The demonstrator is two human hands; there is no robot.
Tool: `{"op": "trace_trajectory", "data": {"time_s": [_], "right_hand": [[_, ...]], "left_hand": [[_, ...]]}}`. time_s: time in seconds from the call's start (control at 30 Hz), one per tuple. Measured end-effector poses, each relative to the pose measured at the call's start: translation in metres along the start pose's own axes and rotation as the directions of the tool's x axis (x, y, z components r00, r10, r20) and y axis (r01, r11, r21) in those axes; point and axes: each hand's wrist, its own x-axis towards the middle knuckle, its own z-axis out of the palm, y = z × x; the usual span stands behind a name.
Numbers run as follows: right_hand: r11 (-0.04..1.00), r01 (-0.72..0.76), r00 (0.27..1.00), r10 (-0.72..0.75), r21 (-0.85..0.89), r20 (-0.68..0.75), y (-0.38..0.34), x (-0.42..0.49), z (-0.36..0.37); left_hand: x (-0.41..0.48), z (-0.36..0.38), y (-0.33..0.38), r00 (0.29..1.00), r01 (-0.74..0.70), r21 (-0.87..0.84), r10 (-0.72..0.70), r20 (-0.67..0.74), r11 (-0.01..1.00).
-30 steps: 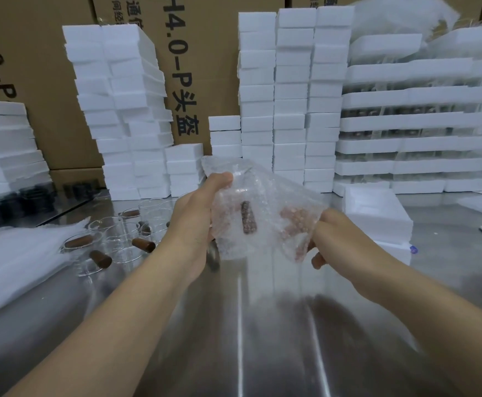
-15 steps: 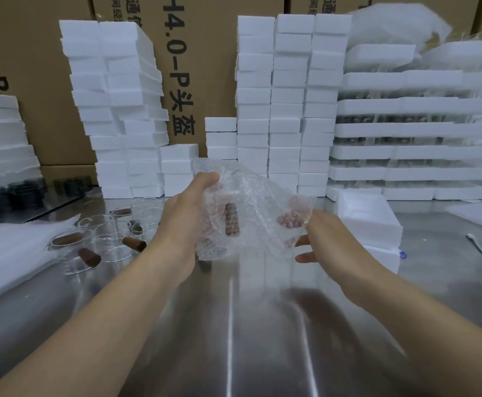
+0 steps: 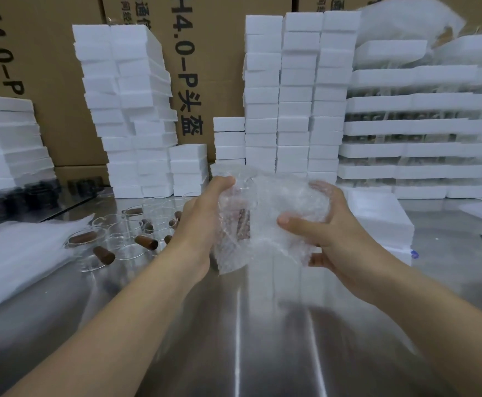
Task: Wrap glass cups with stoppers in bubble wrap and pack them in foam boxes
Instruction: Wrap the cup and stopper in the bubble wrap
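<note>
Snugly, left grip (image 3: 202,216), right grip (image 3: 337,233), clasping bubble-wrap (image 3: 274,196)

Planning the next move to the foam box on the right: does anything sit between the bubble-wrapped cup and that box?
No object does. The left hand and right hand hold the bubble-wrapped cup; only the right hand lies between it and the foam box. Loose glass cups lie to the left.
</note>
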Motion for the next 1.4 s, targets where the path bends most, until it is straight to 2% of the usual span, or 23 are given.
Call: {"op": "trace_trajectory", "data": {"time_s": [0.17,0.3,0.47,0.67,0.83,0.97,1.17,1.4], "right_hand": [[0.984,0.035,0.989,-0.009,0.173,-0.15,0.0,0.006,-0.004],[0.95,-0.001,0.997,0.026,0.312,-0.077,-0.006,0.005,-0.008],[0.897,0.009,1.0,-0.006,0.442,-0.009,-0.007,0.006,-0.011],[0.944,0.111,0.992,-0.122,0.31,0.017,-0.003,0.005,-0.008],[0.989,0.146,0.988,-0.146,-0.005,-0.04,0.001,0.003,-0.001],[0.978,0.191,0.973,-0.2,-0.084,-0.116,-0.001,0.002,-0.002],[0.962,0.221,0.928,-0.258,-0.162,-0.267,0.002,0.003,0.0],[0.951,0.28,0.905,-0.308,-0.134,-0.293,0.003,0.003,0.001]], "left_hand": [[0.004,0.0,-0.004,1.0,0.023,0.046,-0.022,-0.014,0.999],[0.005,0.003,-0.006,1.0,0.013,0.093,-0.013,0.005,0.996],[0.004,0.009,-0.011,0.999,-0.018,0.172,0.011,0.038,0.985],[0.003,0.012,-0.01,0.999,0.035,0.118,-0.035,0.0,0.992],[-0.001,0.015,-0.01,0.996,0.037,0.105,-0.045,0.076,0.994],[-0.002,0.015,-0.009,0.99,0.112,0.134,-0.123,0.073,0.985],[-0.005,0.02,-0.01,0.986,0.122,0.159,-0.138,0.093,0.98],[-0.007,0.021,-0.011,0.984,0.113,0.159,-0.133,0.12,0.981]]}}
